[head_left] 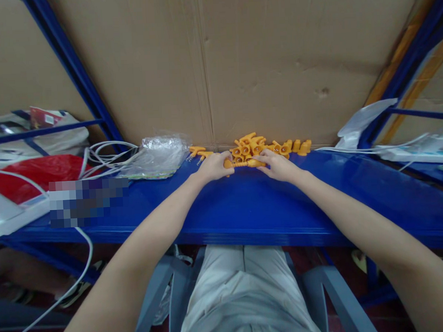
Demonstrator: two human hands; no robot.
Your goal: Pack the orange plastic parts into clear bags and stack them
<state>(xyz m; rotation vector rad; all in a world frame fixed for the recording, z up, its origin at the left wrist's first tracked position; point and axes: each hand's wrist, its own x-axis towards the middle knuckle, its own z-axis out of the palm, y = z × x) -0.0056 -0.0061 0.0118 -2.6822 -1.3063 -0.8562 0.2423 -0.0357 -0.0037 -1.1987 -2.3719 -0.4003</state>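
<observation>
Left hand point(213, 167): in the head view, its fingers are bent and nearly closed, pinching the left end of a long orange piece point(246, 163).
Right hand point(279, 166): it is curled too, with thumb and fingers closed on the right end of the same piece.
Long orange piece: it lies sideways between the two hands, just in front of the pile point(255, 141) and over the blue desk point(246, 204). It is bumpy in the middle. I can't tell if it is one part or two parts put together.
How it may feel: it looks like plastic, so I think it is light and stiff. The smooth ends might slip a bit, and the thin middle may be the weak part.
Where to hold it: the two fat ends look best, with a soft pinch on each, and no hard bending.
Pile: lots of orange parts sit close together by the cardboard point(145, 66). Some show round open ends, and they could roll or tip if bumped.
Springs point(200, 161): small curly ones are by the orange bits point(197, 150) near the left hand. They look bouncy and easy to lose.
Clear bags point(161, 156): they are left of the springs, thin and crinkly.
</observation>
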